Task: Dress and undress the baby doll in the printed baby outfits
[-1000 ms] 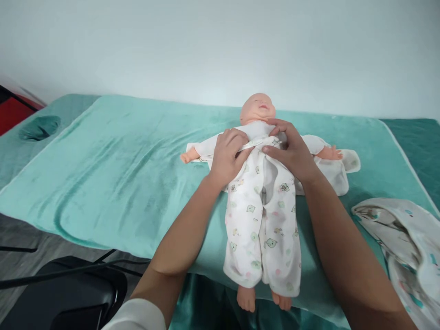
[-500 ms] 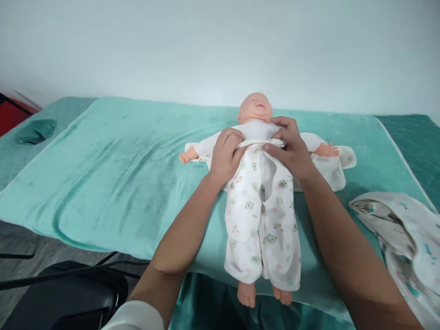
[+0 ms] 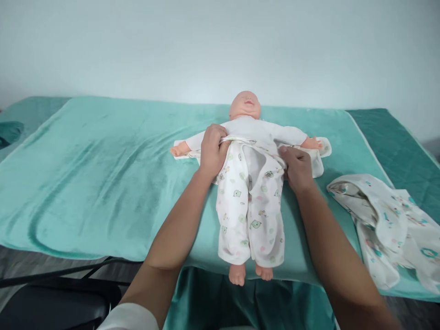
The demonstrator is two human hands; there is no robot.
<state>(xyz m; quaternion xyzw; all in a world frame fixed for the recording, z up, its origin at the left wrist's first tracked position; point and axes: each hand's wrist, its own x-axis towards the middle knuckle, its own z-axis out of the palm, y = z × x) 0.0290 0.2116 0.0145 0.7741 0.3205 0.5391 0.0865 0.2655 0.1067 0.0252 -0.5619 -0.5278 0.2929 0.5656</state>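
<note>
A baby doll (image 3: 244, 104) lies on its back on a teal blanket (image 3: 103, 169), head toward the wall, arms spread, bare feet over the near edge. It wears a white top and white printed trousers (image 3: 250, 211). My left hand (image 3: 211, 153) is closed on the trousers' waistband at the doll's right side. At the other side of the waist, my right hand (image 3: 297, 167) is curled, gripping the waistband edge. A white cloth lies under the doll's arms.
A crumpled printed garment (image 3: 385, 224) lies on the blanket to the right. A darker quilted cover (image 3: 388, 137) shows at the far right. A black chair (image 3: 48, 309) stands at the lower left, below the table edge. A pale wall runs behind.
My right hand has moved from the doll's chest down to the side of its waist. The left hand has shifted slightly outward. The camera view has swung to the right.
</note>
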